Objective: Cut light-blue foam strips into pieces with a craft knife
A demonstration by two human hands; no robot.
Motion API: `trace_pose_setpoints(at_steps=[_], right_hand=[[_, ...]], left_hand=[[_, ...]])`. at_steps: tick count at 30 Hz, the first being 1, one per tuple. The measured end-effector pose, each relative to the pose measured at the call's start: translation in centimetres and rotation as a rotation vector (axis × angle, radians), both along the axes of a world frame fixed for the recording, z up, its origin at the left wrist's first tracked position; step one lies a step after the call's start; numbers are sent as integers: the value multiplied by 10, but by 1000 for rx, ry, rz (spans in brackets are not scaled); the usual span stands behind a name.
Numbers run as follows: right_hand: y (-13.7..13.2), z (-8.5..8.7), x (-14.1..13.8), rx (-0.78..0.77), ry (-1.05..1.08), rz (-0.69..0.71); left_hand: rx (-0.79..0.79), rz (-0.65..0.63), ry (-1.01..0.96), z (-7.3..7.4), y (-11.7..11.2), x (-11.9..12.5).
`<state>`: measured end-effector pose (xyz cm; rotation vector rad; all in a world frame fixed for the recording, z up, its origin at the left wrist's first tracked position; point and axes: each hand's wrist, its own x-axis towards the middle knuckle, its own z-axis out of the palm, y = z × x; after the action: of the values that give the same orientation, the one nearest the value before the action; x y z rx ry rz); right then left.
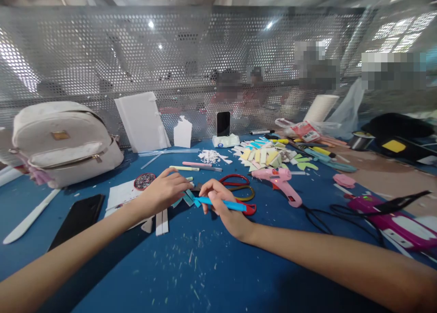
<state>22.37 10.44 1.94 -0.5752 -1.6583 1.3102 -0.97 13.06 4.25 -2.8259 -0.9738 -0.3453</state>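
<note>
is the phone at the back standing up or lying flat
Standing up: the phone rises on end by the white packet, its long sides vertical and dark face turned this way.

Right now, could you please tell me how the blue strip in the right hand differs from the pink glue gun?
The blue strip is straight and slender, while the pink glue gun is bulkier, with an angled handle. The blue strip is gripped in the right hand; the pink glue gun lies unheld on the table. They differ in colour too. Both are over the table's blue surface.
</note>
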Motion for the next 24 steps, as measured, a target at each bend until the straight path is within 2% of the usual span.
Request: trace_pose_setpoints(at_steps=[4,7,10,13,19,24], right_hand=[[1,1,1,18,-22,7],[2,0,0,19,-29,13],[3,0,-1,10,-32,22],[3,-1,-1,10,-35,23],[5,-3,-1,23,-39,12],[2,1,-1,17,-43,14]], left_hand=[[-39,175,-107,-1,-39,-22],[-66,269,-164,-11,-70,-33],[-84,331,-199,-21,-89,-35],[-107,363,-224,-26,-94,-34],[-137,363,-235,-22,-92,-25],[-110,388,-232,-26,-90,-23]])
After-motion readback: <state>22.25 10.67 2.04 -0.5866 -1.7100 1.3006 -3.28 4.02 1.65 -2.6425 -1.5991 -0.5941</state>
